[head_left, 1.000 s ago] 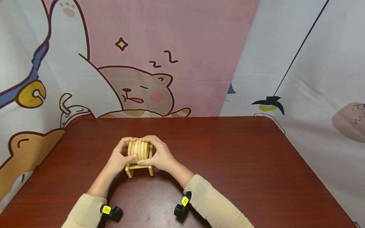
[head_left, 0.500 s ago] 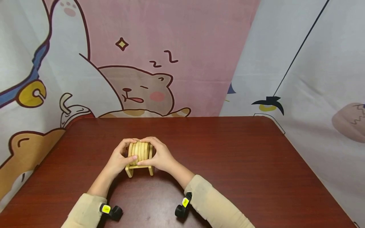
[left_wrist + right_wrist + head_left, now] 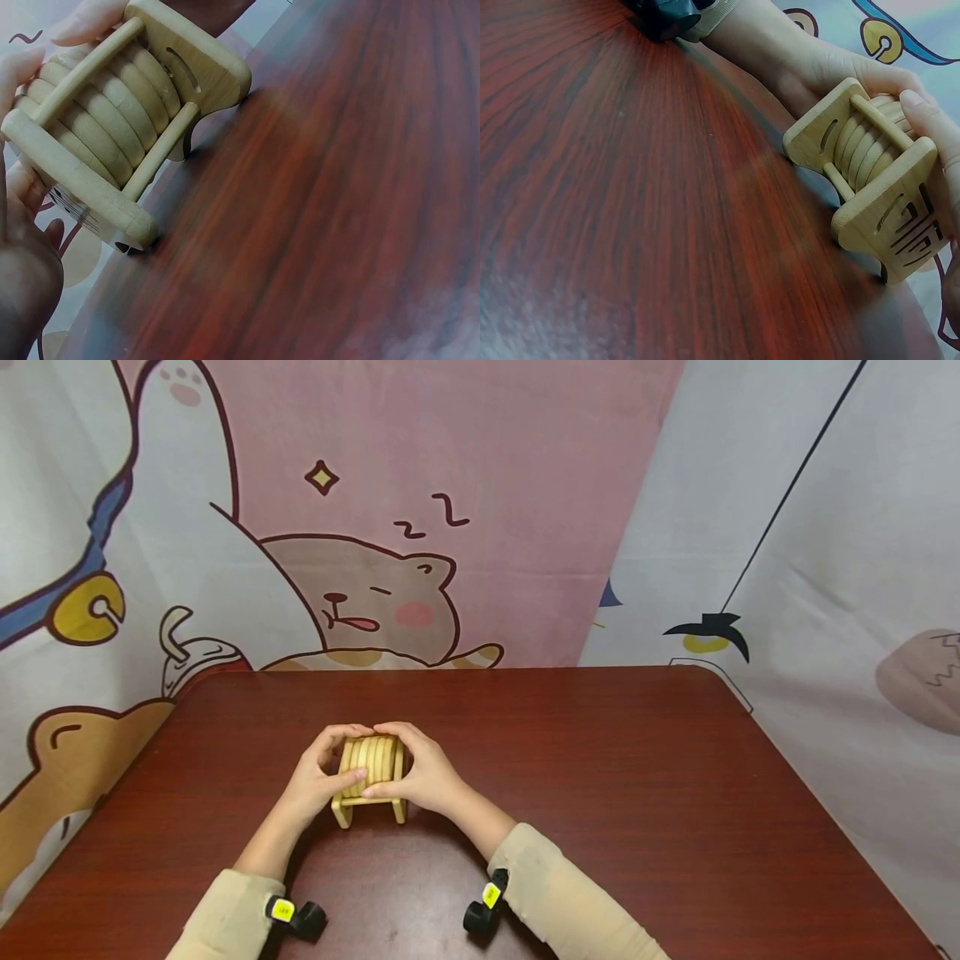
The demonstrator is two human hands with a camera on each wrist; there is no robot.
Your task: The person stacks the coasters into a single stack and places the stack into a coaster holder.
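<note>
A row of several round wooden coasters (image 3: 377,762) stands on edge between the two end panels of a small wooden rack (image 3: 369,801), left of the table's middle. My left hand (image 3: 309,778) holds the coasters from the left, thumb across their front and fingers over the top. From the right, my right hand (image 3: 429,775) grips the same row, thumb low in front. In the left wrist view, the coasters (image 3: 112,112) lie behind the rack's round bars. A slotted end panel (image 3: 900,214) faces the right wrist view. Parts of the far side are hidden by my fingers.
The rack stands on a dark red-brown wooden table (image 3: 600,777). Behind the table hangs a cloth printed with cartoon animals (image 3: 390,602). Black wrist cameras (image 3: 308,921) sit on both sleeves, above the table's near part.
The coasters have sunk slightly lower between the rack's end panels, both hands moving down with them. The rack has stayed in nearly the same spot.
</note>
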